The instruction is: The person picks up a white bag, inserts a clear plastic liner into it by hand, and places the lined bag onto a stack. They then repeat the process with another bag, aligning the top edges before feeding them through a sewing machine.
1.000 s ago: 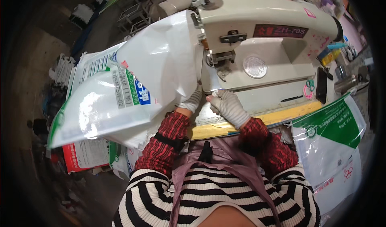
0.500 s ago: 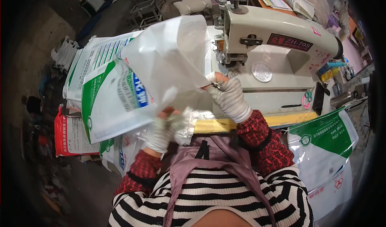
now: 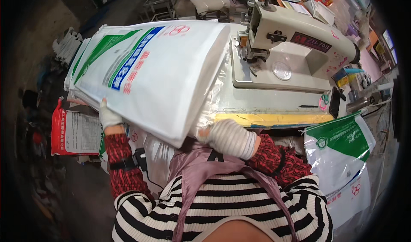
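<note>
while the left grip [image 3: 110,117] pinches the printed white sack [image 3: 171,77] by its near edge, best steady its near corner with the right grip [image 3: 231,138], whose closure i cannot tell.

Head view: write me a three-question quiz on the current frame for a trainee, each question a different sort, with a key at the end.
1. Multiple choice. Where does the left hand touch the printed white bag?
A) Its far edge
B) Its near edge
C) Its right-hand edge

2. True or false? The dark pen lies between the sewing machine and the yellow strip.

3. Short answer. Which colour borders the smaller bag to the left of the left hand?

Key: 1. B; 2. True; 3. Red
</note>
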{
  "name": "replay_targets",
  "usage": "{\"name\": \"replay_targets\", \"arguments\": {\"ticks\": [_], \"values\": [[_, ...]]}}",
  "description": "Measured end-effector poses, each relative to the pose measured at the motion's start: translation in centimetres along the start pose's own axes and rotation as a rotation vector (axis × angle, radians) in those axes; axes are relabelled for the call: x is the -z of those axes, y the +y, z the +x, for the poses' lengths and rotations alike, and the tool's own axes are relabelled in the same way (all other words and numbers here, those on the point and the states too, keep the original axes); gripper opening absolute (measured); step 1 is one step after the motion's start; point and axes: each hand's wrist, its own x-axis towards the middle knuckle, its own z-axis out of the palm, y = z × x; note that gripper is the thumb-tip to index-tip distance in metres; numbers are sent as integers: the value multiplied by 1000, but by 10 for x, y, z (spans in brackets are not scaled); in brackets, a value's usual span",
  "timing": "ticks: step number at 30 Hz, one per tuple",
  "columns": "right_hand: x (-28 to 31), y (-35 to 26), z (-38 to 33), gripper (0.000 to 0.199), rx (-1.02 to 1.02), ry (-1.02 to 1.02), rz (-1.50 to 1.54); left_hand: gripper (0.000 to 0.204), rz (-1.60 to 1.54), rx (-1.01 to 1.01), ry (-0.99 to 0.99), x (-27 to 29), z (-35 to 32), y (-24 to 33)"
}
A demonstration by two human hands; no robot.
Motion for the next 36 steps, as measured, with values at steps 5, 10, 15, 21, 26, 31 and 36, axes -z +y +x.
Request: {"name": "replay_targets", "arguments": {"ticks": [5,10,15,21,26,31,36], "values": [[21,-51,14,31,288,33,-118,70,-277,202,-282,17,-100,-63],[-60,-36,52,43,467,247,-326,61,-657,608,-764,57,-147,-132],[-58,-26,48,29,238,-506,388,44,646,253,-283,114,-151,-119],[6,78,64,31,-447,543,-165,46,516,248,181,96,-201,-76],[-43,129,45,36,-592,239,197,51,454,275,342,120,-219,-81],[-36,100,38,42,-655,166,-141,56,99,553,269,117,-246,-76],[-47,94,10,47,-674,23,-173,54,165,548,285,136,-275,-83]]}}
